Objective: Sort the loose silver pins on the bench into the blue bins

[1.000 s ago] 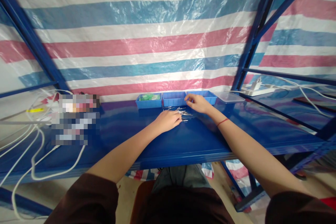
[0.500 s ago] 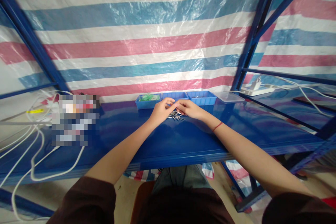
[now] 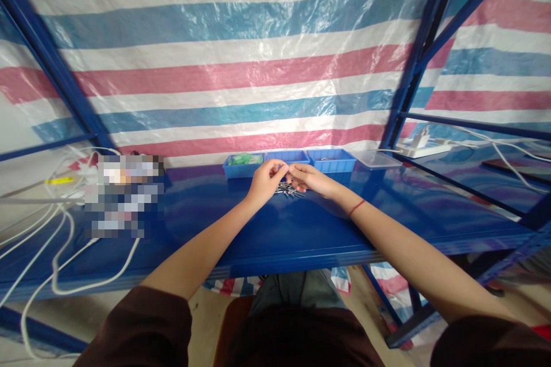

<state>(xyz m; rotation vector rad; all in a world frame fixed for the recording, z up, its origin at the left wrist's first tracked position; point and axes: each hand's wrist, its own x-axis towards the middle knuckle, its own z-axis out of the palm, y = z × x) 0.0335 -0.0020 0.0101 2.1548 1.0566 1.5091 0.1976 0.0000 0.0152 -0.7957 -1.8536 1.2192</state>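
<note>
Above a small pile of thin shiny metal pieces [image 3: 289, 190], my left hand [image 3: 267, 179] and my right hand [image 3: 310, 178] meet at the fingertips. Thumb and fingers are pinched together on each hand. Whatever sits between them is too small to make out. Behind my hands stand three blue bins in a row. The left bin [image 3: 244, 170] holds something green in clear wrapping. My hands partly cover the middle bin [image 3: 287, 156]. A few small metal pieces lie in the right bin [image 3: 331, 166].
A clear plastic lid [image 3: 379, 159] lies on the blue table [image 3: 297, 235], right of the bins. White cables [image 3: 58, 258] and a blurred-out heap [image 3: 124, 195] take up the left end. At the right, a power strip [image 3: 426, 149] rests behind the blue frame bars [image 3: 460, 183].
My right hand has come from the right bin to meet my left hand. The left has lifted off the metal pile, which is now bunched closer together.
</note>
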